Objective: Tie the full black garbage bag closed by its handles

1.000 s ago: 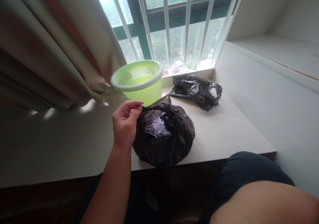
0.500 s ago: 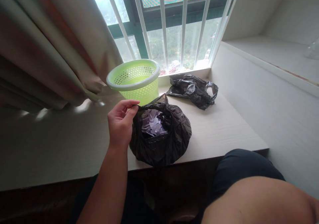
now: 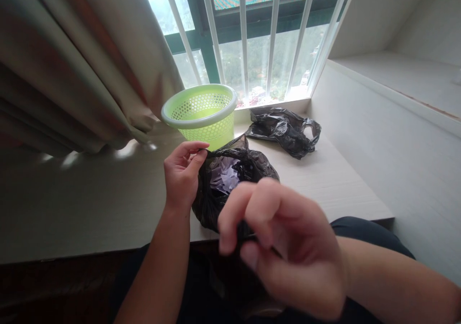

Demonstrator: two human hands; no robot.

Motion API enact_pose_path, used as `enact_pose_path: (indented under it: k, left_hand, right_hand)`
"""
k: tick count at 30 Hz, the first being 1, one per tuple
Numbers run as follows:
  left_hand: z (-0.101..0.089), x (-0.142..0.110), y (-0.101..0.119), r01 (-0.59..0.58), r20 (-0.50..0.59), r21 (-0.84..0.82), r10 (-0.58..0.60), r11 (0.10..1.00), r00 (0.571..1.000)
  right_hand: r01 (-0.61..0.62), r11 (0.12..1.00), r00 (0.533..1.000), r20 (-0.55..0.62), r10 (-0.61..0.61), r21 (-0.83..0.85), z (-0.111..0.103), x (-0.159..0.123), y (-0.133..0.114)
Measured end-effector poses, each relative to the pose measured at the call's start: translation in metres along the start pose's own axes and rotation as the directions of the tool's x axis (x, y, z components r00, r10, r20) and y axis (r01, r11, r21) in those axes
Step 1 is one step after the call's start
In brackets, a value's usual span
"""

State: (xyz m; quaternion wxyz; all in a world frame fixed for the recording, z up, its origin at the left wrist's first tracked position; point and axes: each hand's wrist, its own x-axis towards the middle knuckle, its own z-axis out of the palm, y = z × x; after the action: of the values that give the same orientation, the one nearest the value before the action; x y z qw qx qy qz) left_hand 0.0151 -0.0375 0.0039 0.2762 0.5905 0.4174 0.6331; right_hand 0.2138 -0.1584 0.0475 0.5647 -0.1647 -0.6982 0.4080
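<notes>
My left hand [image 3: 185, 170] pinches the rim of a black plastic bag [image 3: 207, 204] between thumb and fingers. White paper scraps [image 3: 224, 174] show in the bag's mouth, along with some crumpled black plastic. Close to the camera, my right hand [image 3: 284, 247] hangs in front of the bag, slightly blurred. Its fingers are bent and stand apart from the thumb, with nothing visible held. Part of the bag's right side and front is hidden behind this hand.
A light green perforated basket [image 3: 209, 134] stands behind the bag on the pale sill [image 3: 345, 189]. Another black plastic bag [image 3: 288, 129] lies crumpled to its right. A curtain [image 3: 108, 65] hangs at left, a barred window [image 3: 245, 50] behind, and a shelf [image 3: 399, 89] at right.
My right hand has come up from the lower right to in front of the bag. My left hand keeps its pinch on the rim. The view has shifted slightly.
</notes>
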Motion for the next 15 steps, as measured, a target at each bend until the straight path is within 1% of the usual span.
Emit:
enact_pose_path:
  k: [1, 3, 5, 7, 8, 9, 10, 11, 12, 13, 14, 15]
  left_hand:
    - [0.000, 0.000, 0.000, -0.005, 0.002, -0.009, 0.005, 1.000, 1.000]
    - [0.001, -0.001, 0.000, -0.016, 0.006, -0.029, 0.016, 0.999, 1.000]
    - [0.001, -0.001, -0.001, -0.018, 0.004, -0.027, 0.018, 0.999, 1.000]
    - [0.001, -0.001, -0.002, -0.015, 0.000, -0.007, 0.015, 1.000, 1.000]
    - [0.001, -0.001, -0.002, -0.014, -0.001, 0.001, 0.014, 1.000, 1.000]
    - [0.001, -0.001, -0.002, -0.014, 0.000, 0.005, 0.014, 1.000, 1.000]
    - [0.001, -0.001, -0.002, -0.014, 0.002, 0.006, 0.014, 1.000, 1.000]
    - [0.001, -0.001, -0.002, -0.014, 0.002, 0.006, 0.014, 1.000, 1.000]
    - [0.000, -0.001, -0.002, -0.013, 0.002, 0.007, 0.013, 1.000, 1.000]
    - [0.000, -0.001, -0.002, -0.011, 0.002, 0.008, 0.011, 1.000, 1.000]
    - [0.000, -0.001, -0.002, -0.007, 0.003, 0.010, 0.007, 1.000, 1.000]
    - [-0.001, 0.000, -0.002, -0.003, 0.005, 0.010, 0.003, 1.000, 1.000]
  right_hand:
    - [0.072, 0.997, 0.994, -0.083, -0.072, -0.003, -0.005, 0.007, 0.004]
    - [0.123, 0.982, 0.965, -0.212, -0.152, -0.143, -0.019, 0.019, 0.018]
    - [0.128, 0.938, 0.919, -0.317, -0.234, -0.321, -0.035, 0.027, 0.035]
    - [0.109, 0.877, 0.861, -0.396, -0.319, -0.469, -0.050, 0.033, 0.049]
    - [0.091, 0.857, 0.841, -0.422, -0.339, -0.506, -0.055, 0.035, 0.054]
    - [0.078, 0.853, 0.831, -0.439, -0.342, -0.517, -0.058, 0.035, 0.056]
    - [0.066, 0.863, 0.833, -0.449, -0.323, -0.500, -0.058, 0.036, 0.056]
    - [0.061, 0.886, 0.848, -0.445, -0.289, -0.461, -0.057, 0.035, 0.053]
    - [0.061, 0.913, 0.874, -0.420, -0.244, -0.403, -0.053, 0.034, 0.048]
    - [0.062, 0.940, 0.912, -0.363, -0.190, -0.336, -0.048, 0.031, 0.042]
    - [0.076, 0.961, 0.949, -0.277, -0.152, -0.267, -0.041, 0.028, 0.035]
    - [0.091, 0.975, 0.985, -0.124, -0.118, -0.204, -0.033, 0.024, 0.027]
